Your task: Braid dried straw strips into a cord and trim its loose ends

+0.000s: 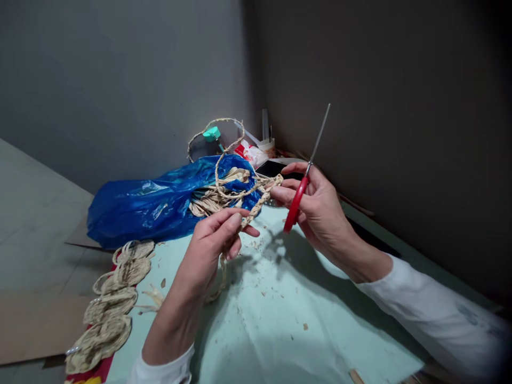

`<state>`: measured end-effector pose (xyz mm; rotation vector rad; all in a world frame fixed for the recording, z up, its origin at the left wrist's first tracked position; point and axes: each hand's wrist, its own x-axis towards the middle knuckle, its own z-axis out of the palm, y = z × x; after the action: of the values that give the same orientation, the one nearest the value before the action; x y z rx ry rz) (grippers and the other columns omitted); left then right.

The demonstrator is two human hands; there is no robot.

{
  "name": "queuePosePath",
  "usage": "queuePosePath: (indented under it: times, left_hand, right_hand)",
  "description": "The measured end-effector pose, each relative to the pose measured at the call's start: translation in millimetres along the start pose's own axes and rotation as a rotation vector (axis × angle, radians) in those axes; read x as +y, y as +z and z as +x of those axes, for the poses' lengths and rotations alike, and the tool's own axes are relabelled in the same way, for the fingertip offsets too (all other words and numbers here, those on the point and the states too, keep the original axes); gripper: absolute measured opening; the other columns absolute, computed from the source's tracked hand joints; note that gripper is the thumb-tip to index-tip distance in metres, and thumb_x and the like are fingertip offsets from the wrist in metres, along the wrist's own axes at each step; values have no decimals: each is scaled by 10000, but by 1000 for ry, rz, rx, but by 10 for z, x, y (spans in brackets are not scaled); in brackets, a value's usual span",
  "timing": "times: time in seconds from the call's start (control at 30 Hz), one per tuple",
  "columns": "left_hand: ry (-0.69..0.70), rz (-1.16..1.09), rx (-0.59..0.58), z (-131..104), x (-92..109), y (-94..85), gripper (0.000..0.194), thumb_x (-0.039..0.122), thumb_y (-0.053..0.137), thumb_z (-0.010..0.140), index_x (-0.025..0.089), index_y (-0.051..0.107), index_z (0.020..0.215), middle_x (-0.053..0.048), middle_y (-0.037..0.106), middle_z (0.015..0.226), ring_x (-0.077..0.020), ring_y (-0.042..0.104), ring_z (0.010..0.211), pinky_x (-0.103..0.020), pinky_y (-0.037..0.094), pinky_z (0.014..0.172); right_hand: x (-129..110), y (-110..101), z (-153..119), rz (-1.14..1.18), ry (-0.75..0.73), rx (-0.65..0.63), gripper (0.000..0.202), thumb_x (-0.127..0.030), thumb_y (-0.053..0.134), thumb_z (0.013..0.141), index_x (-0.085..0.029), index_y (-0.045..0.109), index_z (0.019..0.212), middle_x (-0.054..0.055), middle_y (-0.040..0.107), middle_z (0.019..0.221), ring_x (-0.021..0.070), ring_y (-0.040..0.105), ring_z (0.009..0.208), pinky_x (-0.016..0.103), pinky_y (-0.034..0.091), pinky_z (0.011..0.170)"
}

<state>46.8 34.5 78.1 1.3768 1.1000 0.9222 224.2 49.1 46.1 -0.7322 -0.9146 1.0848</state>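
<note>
A straw-coloured braided cord (259, 207) is stretched between my two hands above a pale green table cover (272, 314). My left hand (218, 234) pinches its lower part, and a tail hangs below toward the cover. Around its upper end are the thumb and fingers of my right hand (320, 205). Red-handled scissors (297, 205) also hang on that hand, blades pointing up and away from the cord. A thin loop of twisted cord (218, 173) runs from the upper end back over a blue plastic bag (140, 205). Dried plant strips (206, 200) spill from the bag's mouth.
Woven straw pieces (116, 298) lie in a row along the left edge. Behind the bag stand a turquoise-capped bottle (213, 134), a cup with tools (267, 146) and a red-and-white packet (252, 153). Small scraps dot the cover. Walls meet behind.
</note>
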Motion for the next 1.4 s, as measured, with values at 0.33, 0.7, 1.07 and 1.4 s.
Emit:
queuePosePath:
  times: [0.33,0.7,1.07,1.4]
  left_hand:
    - [275,439,334,-61,-3,116,67,225,687,782,185,736,806,13,681,682,-80,501,498,-205,409,476]
    - [77,84,140,-19,51,-134,149,250,717,758,125,733,837,-65,736,707,-160,676,601,-235,511,545]
    - [102,143,246,-27,37,-88,132,211,637,793,140,631,682,29,591,547,-94,580,417,-179,426,408]
    - [42,24,48,-25,62,-102,142,251,718,756,131,697,828,-19,687,657,-79,575,495,-178,441,491]
  right_hand:
    - [19,19,-6,-47,-76,15,401,-251,779,694,-255,517,999,-47,576,789,114,582,715,260,508,663]
    - [-19,0,36,-11,-17,93,375,-266,764,690,-244,536,987,-32,588,847,119,608,729,282,545,705]
    - [-4,-39,71,52,-3,76,373,-277,771,697,-243,543,990,-14,640,889,130,624,738,292,548,689]
    - [0,-13,40,58,10,-5,363,-255,764,699,-240,541,986,-39,618,816,109,599,687,256,509,650]
